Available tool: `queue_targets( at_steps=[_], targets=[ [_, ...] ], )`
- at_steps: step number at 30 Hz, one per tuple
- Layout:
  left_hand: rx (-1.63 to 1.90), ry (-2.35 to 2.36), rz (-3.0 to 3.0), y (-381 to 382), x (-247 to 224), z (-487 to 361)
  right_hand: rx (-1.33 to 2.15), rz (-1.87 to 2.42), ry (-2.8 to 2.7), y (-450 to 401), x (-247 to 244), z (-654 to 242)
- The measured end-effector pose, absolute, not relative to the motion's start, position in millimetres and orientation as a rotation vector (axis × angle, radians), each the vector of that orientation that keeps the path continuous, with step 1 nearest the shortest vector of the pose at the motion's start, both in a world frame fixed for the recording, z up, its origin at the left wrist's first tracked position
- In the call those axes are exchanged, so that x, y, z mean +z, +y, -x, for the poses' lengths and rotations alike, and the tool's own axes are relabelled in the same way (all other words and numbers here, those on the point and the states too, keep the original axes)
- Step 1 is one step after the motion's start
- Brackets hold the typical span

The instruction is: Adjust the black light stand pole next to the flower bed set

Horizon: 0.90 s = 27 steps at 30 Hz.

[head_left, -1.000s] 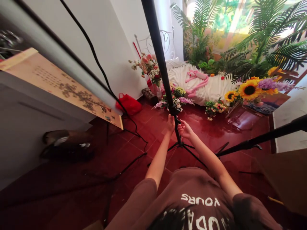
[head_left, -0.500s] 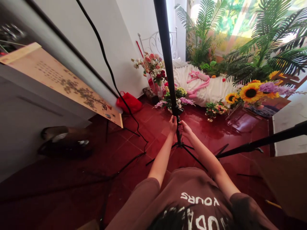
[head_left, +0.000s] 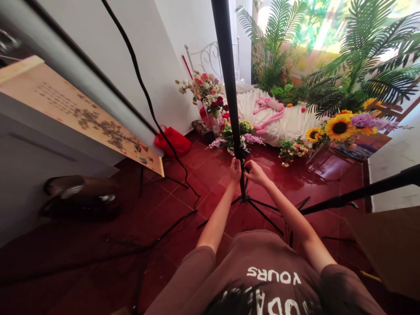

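A black tripod light stand point(head_left: 229, 83) rises before me, its legs point(head_left: 245, 199) spread on the red tiled floor. My left hand point(head_left: 235, 170) is closed around the pole from the left, just below a collar point(head_left: 242, 152). From the right, my right hand point(head_left: 256, 172) has its fingers curled and pinched at a small knob on the pole's side. The knob is mostly hidden by the fingers.
A second black pole point(head_left: 367, 190) slants in from the right. Black cable point(head_left: 141, 83) hangs at left and trails over the floor. Flowers point(head_left: 210, 92), sunflowers point(head_left: 339, 127) and a white-draped bed point(head_left: 295, 122) stand ahead. A hanging scroll point(head_left: 88, 113) and a red bag point(head_left: 172, 142) are at left.
The whole view has shifted slightly. My right hand's fingers have turned and bent at the knob, while my left hand stays on the pole.
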State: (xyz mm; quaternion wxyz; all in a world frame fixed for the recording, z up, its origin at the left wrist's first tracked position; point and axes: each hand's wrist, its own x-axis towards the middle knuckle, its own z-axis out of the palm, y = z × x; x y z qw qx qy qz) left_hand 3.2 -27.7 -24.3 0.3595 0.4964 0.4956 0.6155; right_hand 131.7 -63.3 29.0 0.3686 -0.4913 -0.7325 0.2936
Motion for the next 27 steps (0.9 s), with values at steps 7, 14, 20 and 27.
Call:
queue_targets(
  at_steps=[7, 14, 20, 27],
  targets=[
    [1.655, 1.181, -1.366, -24, 9, -1, 0.873, 1.259, -1.598, -74, 19, -125],
    [1.705, 0.993, -1.208, -15, 68, -6, 0.935, 1.241, -1.545, -76, 15, -125],
    [1.656, 0.833, -1.096, -11, 117, -6, 1.03, 1.254, -1.3, -79, 11, -117],
    [1.62, 0.835, -1.111, -12, 116, -4, 1.552, 1.145, -0.582, -77, 10, -98]
  ],
)
